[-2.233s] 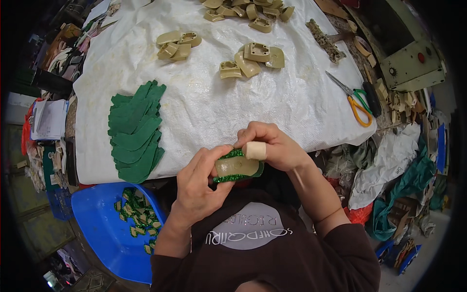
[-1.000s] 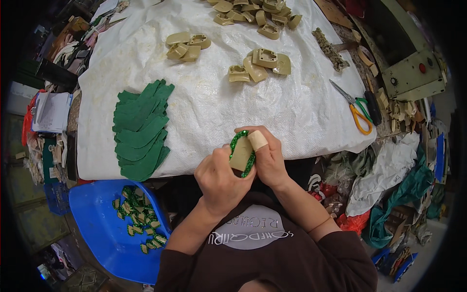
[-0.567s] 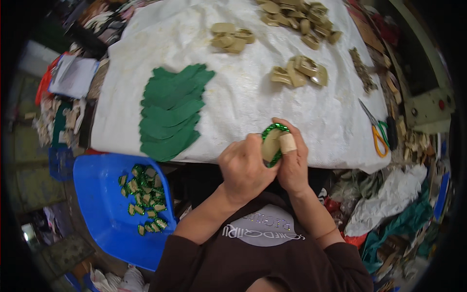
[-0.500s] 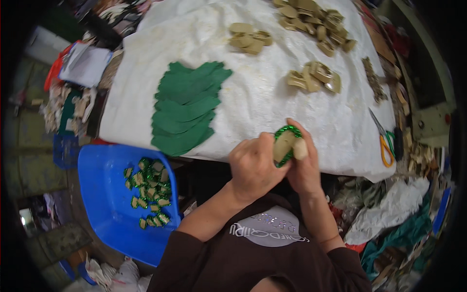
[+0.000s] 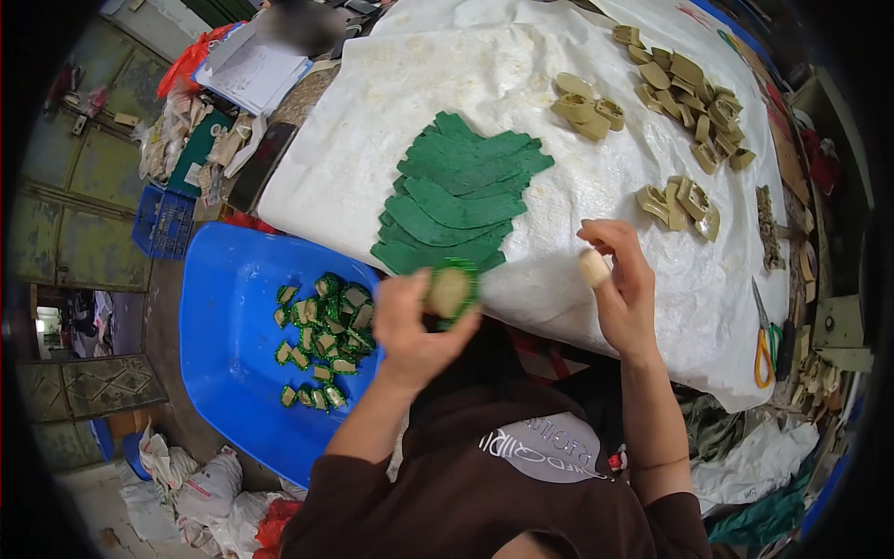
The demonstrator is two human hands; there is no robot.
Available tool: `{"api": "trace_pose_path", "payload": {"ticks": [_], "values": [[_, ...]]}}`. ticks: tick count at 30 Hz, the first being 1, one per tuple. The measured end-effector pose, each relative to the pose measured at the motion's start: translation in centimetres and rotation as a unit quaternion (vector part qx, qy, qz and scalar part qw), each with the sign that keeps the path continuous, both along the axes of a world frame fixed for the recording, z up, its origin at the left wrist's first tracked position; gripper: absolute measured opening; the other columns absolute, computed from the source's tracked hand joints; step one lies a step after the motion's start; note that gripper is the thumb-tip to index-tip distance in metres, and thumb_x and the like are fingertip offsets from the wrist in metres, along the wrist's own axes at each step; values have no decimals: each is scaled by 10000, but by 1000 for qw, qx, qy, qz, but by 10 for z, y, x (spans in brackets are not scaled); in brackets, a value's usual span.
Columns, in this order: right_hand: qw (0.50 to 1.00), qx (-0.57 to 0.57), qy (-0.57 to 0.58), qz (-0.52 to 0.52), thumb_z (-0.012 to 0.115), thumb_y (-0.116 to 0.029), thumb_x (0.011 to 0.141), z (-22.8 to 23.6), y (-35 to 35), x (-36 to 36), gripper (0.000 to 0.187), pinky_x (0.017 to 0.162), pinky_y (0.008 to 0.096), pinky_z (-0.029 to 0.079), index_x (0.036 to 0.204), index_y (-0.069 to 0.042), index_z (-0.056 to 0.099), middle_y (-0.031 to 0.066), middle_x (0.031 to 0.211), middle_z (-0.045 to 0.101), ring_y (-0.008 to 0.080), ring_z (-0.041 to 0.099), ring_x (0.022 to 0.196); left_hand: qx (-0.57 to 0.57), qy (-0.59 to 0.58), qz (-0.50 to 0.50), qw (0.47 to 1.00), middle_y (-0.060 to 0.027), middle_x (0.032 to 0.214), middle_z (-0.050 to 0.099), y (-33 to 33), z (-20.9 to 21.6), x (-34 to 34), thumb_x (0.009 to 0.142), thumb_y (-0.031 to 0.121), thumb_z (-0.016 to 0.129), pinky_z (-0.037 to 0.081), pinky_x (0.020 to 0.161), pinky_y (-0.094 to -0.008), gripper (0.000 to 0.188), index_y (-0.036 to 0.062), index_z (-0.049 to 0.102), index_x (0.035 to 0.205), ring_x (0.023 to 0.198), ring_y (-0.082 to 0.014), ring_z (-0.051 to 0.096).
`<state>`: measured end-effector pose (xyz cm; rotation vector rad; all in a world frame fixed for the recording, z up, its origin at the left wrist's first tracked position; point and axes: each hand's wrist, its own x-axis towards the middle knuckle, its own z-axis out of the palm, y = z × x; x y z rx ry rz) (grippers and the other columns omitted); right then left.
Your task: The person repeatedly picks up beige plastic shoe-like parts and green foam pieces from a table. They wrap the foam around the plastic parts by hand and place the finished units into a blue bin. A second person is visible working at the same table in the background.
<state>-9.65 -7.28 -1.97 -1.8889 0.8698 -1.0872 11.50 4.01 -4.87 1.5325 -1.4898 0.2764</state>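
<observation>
In my left hand (image 5: 410, 326) is a tan shoe heel (image 5: 451, 293) with a shiny green covering round its edge, blurred by motion. The hand holds it near the cloth's front edge, beside the blue tub (image 5: 207, 326). Apart from it, my right hand (image 5: 629, 296) hovers over the cloth with fingers spread and nothing in them; a pale cover sits on its thumb. Overlapping dark green curved strips (image 5: 456, 200) lie just beyond my left hand. Inside the tub rest several green-covered heels (image 5: 321, 326).
A white cloth (image 5: 345, 140) covers the table. Bare tan heels lie in a small group (image 5: 684, 203), another group (image 5: 589, 107) and a larger heap (image 5: 689, 98). Orange-handled scissors (image 5: 765, 354) rest at the right edge. Papers (image 5: 251, 74) sit at far left.
My hands have parted. The left has carried the green-covered heel left toward the tub; the right has let go and opened. The whole view has turned and shifted.
</observation>
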Motion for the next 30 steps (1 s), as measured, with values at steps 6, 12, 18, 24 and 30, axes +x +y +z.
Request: {"api": "trace_pose_path", "payload": {"ticks": [6,12,18,24,30], "values": [[988,-80,128,19,654,-13,765,-1,-20,44,336,853,367,385,1081,-125,635,72,1125,518,272,440,1023,168,-90,266,945,-159,1033,475,65,-27,72,648,91,773,407,857,-419,579,28,538,1173,952,-336,496],[956,-168,239,41,630,0,735,-2,-34,82,347,920,413,290,1045,-153,663,53,1169,494,266,423,1073,88,24,65,994,-153,1067,574,17,5,50,690,27,702,413,904,-385,416,21,609,1095,992,-310,557],[945,-213,241,57,628,28,683,-18,-43,86,302,922,416,286,940,-129,656,47,1098,530,271,428,1077,98,-47,-40,993,-151,1043,623,-28,8,27,710,13,669,430,886,-407,388,0,599,1092,1011,-290,602],[993,-99,57,-23,604,89,687,-8,-37,36,335,886,397,348,951,-115,629,83,1068,547,288,451,1018,172,11,-44,984,-204,1184,591,-19,13,19,849,95,543,322,1026,-442,377,-29,546,1205,1097,-353,561],[963,-204,161,65,577,107,647,30,-5,-12,402,863,379,394,1005,-73,614,104,1081,551,306,463,997,258,407,-266,835,-124,945,613,-40,37,-40,960,184,424,426,755,-285,375,-51,541,1228,824,-204,573]]}}
